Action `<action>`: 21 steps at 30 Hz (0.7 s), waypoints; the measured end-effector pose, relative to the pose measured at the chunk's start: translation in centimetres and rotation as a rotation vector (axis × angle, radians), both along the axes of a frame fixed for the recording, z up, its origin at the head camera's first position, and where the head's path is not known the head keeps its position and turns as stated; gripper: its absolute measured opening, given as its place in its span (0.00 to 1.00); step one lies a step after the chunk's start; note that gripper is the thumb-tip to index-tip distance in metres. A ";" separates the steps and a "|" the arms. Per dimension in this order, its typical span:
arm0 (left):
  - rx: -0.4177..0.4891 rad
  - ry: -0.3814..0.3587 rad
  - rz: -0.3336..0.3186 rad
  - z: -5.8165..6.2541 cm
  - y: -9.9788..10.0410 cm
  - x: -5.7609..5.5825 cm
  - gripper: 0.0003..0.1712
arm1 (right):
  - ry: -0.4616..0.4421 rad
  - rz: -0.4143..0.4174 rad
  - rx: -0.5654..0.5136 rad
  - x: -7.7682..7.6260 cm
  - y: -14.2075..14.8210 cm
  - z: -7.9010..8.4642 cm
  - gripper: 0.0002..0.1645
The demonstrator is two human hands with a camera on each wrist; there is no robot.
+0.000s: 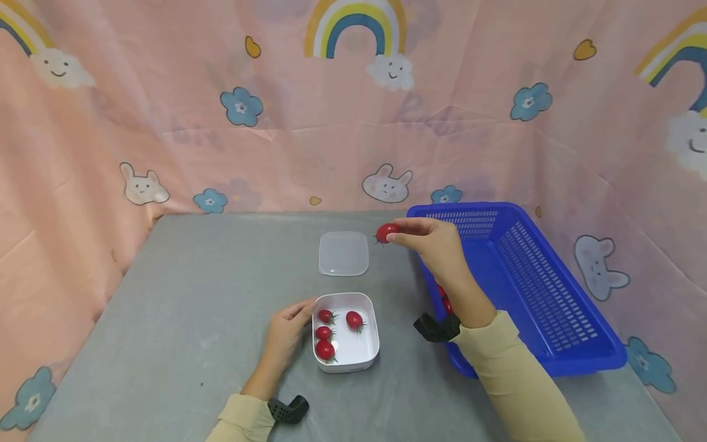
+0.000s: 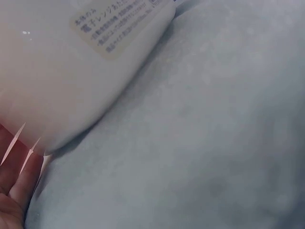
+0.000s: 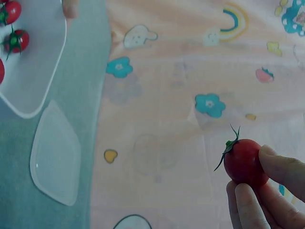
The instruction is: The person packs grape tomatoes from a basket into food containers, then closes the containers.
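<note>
White container (image 2: 57, 81) label (image 2: 116, 27): "電子レンジ" legible, rest blurred.

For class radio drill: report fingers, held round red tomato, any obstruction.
Right fingers pinch round red tomato; left fingers touch square white plastic container. Tomato outside container. Container's opening uncovered.

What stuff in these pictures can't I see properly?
Head: how many tomatoes are in the blue basket; the right arm blocks the view.
Left wrist: small print on the label; blurred, cut by the top edge.
Right wrist: part of the held tomato; the right hand covers it.
</note>
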State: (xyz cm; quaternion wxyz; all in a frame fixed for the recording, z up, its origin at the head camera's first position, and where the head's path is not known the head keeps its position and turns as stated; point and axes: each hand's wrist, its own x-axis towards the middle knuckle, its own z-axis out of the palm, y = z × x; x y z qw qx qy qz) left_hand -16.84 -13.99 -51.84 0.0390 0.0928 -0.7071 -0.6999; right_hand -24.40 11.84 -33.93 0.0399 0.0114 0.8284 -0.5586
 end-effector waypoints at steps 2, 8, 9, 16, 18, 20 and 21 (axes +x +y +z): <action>-0.007 0.003 -0.007 0.0 0.0 -0.1 0.18 | 0.001 0.012 -0.001 0.6 -0.2 0.0 0.28; 0.000 -0.003 -0.007 -0.1 -0.1 -0.1 0.17 | 0.042 0.061 0.006 3.0 -1.1 -0.2 0.26; 0.005 -0.006 -0.005 -0.1 -0.1 -0.1 0.17 | 0.045 0.068 0.011 3.4 -1.2 -0.3 0.25; -0.019 -0.020 -0.005 0.0 -0.1 -0.1 0.18 | 0.026 0.074 0.005 6.2 -1.9 -1.1 0.23; -0.026 -0.023 -0.006 0.0 -0.1 -0.1 0.18 | 0.025 0.065 -0.004 6.8 -2.3 -1.6 0.21; -0.033 -0.027 -0.002 0.1 -0.1 -0.1 0.18 | 0.018 0.054 -0.015 7.2 -2.9 -2.3 0.20; -0.032 -0.027 0.001 0.1 0.0 -0.2 0.18 | 0.011 0.046 -0.019 7.2 -3.2 -2.6 0.20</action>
